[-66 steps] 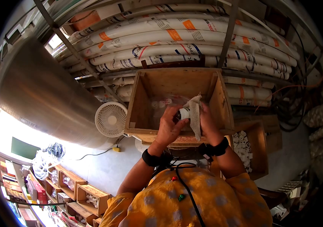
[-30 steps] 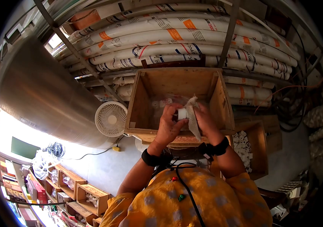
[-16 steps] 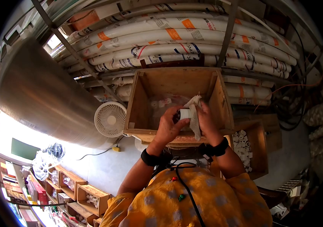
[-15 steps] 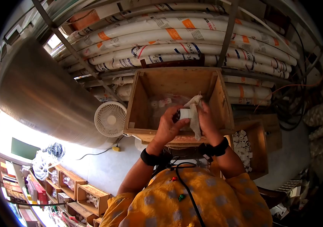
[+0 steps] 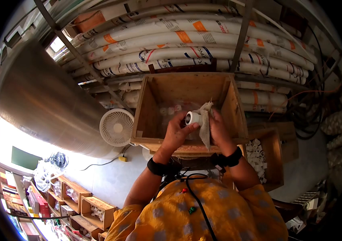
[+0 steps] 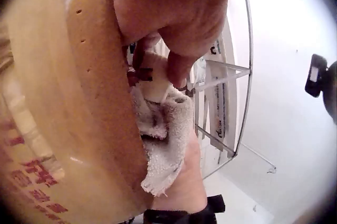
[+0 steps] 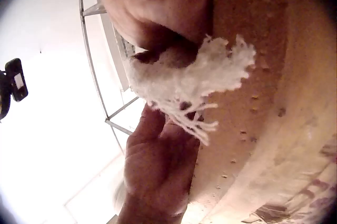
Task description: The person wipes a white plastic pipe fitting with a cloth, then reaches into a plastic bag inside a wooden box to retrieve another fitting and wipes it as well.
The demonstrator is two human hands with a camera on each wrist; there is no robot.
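Observation:
My left hand [image 5: 175, 134] grips a white pipe fitting [image 5: 195, 117] between thumb and fingers; its round, dark, metallic-looking opening faces up and to the left. A frayed, off-white cloth [image 5: 205, 127] lies against the fitting's right side, held by my right hand [image 5: 220, 130]. Both hands are over the front part of a wooden box [image 5: 191, 82]. In the left wrist view the fitting [image 6: 154, 79] shows below the left fingers, with the terry cloth [image 6: 171, 140] bunched against it. Loose threads hang from the cloth [image 7: 184, 79] in the right wrist view, where the right fingers are partly hidden.
Inside the box, clear plastic wrapping [image 5: 171, 110] holds small white pieces. A white fan [image 5: 117, 127] stands left of it, and a wooden crate of white fittings [image 5: 256, 158] at right. Wrapped pipes [image 5: 171, 38] fill the rack behind. More small crates [image 5: 97, 211] stand lower left.
The fitting has turned in the left hand, so its dark opening now shows more fully toward the head camera. The left fingers have shifted around it, and the cloth has moved slightly.

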